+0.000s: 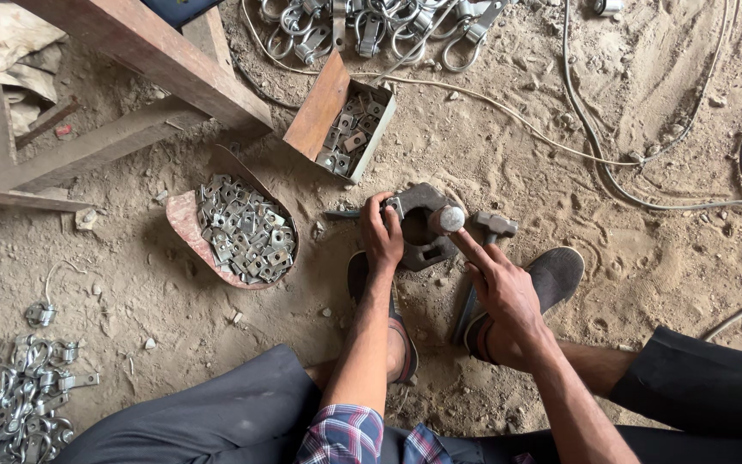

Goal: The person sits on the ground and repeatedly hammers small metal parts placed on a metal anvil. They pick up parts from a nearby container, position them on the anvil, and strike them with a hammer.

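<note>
Sandy dirt floor [611, 283] everywhere, loose and full of footprints, with cables [594, 146] snaking across the far right. Only one view here, from the head camera looking straight down.

A heavy iron block [427, 249] with a round hole is set on the ground between two sandalled feet. The left hand [381, 236] is closed on a small metal plate [394, 206] pinched at the block's far left edge, fingertips right next to the hole. The right hand [504, 296] is wrapped round the handle of a hammer [493, 228], forefinger stretched out toward a short steel punch [448, 219] standing at the block's rim.

A curved tray of little plates [242, 232] is parked to the left, a cardboard box [345, 129] of more plates further off, and piles of metal clamps [10, 404] near left and far centre.

What could go wrong, as a guess: fingers so close to the punch could be caught by a glancing hit. The block sits on soft sand, so it could rock. Toes are barely covered too.
</note>
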